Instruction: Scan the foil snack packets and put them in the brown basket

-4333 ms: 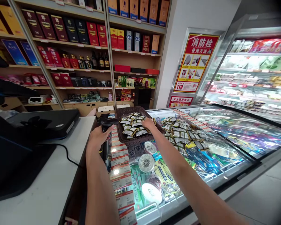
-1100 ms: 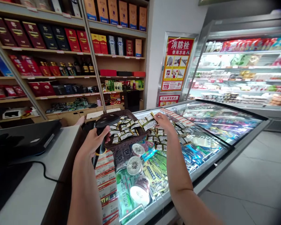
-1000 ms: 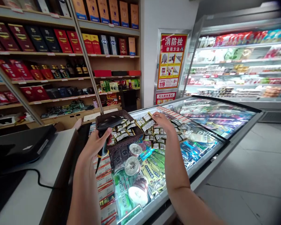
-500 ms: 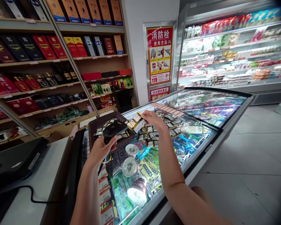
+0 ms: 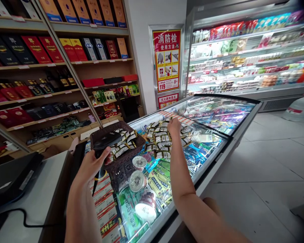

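Observation:
My left hand (image 5: 90,167) is wrapped round the handle of a black barcode scanner (image 5: 106,140), whose head is above the near side of a dark woven basket (image 5: 118,162). Small black-and-gold packets (image 5: 125,143) with silvery labels lie in the basket. More of these packets (image 5: 160,138) are spread in a loose pile on the glass top of a chest freezer (image 5: 225,143). At the far side of that pile is my right hand (image 5: 174,127), its fingers pinched together. Whatever they may hold is too small to make out.
Ice-cream tubs (image 5: 138,180) and wrapped ices show through the glass. A counter (image 5: 50,182) with a black device (image 5: 15,179) and cable stands at left. Boxed goods fill shelves (image 5: 73,62) behind. A large water bottle (image 5: 299,109) stands on the floor at right.
My right hand has moved from beside the basket to the far part of the pile, and the packet it held is no longer visible in it. The scanner has shifted left and turned; the view has shifted slightly.

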Demonstrator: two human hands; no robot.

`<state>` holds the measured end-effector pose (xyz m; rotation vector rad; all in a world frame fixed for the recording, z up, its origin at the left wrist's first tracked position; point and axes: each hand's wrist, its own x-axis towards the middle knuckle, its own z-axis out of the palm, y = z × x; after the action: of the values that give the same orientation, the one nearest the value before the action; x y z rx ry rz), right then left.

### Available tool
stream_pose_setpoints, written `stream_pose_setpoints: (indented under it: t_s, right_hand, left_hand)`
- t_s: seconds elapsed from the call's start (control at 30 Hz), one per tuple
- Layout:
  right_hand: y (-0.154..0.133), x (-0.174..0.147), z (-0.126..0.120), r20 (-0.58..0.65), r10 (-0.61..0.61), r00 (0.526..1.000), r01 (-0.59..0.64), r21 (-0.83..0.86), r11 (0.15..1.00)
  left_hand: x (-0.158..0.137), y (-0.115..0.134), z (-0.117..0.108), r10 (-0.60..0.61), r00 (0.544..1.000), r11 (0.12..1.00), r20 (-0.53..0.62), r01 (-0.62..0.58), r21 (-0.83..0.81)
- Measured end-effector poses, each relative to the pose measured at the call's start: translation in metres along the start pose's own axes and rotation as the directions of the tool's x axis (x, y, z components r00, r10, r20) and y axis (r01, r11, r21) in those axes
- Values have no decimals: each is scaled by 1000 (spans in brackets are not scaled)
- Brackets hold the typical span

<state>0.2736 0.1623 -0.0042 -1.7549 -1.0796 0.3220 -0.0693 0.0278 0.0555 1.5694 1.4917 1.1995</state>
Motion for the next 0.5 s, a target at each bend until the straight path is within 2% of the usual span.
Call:
stream_pose_setpoints:
  t_s: [0.07,0.13,0.23,0.33,0.43,0.5]
  right_hand:
    - [9,2,2,-68,75,995,-76,-9,997]
    - [18,0,7,-63,118,991,-120,-26,992]
    - [27,-5,13,4,114,993,-113,-120,986]
    - [22,-12,16,-21,99,995,-101,-137,985]
    - [-2,-25,24,-50,-43,998,36,-136,990]
    - [-24,-40,37,47,-183,982,189,-220,957]
  left_hand:
    - [-1,-2,-10,-31,998,999,-48,31,-11]
    - [-3,-3,-21,-69,993,997,-91,67,-25]
    - [-7,-8,-38,-131,982,991,-136,126,-47]
    - [-11,-14,-52,-161,965,987,-206,153,-54]
    - [-15,-19,-61,-157,953,987,-260,143,-72]
    - [-18,-22,-67,-159,947,986,-278,139,-90]
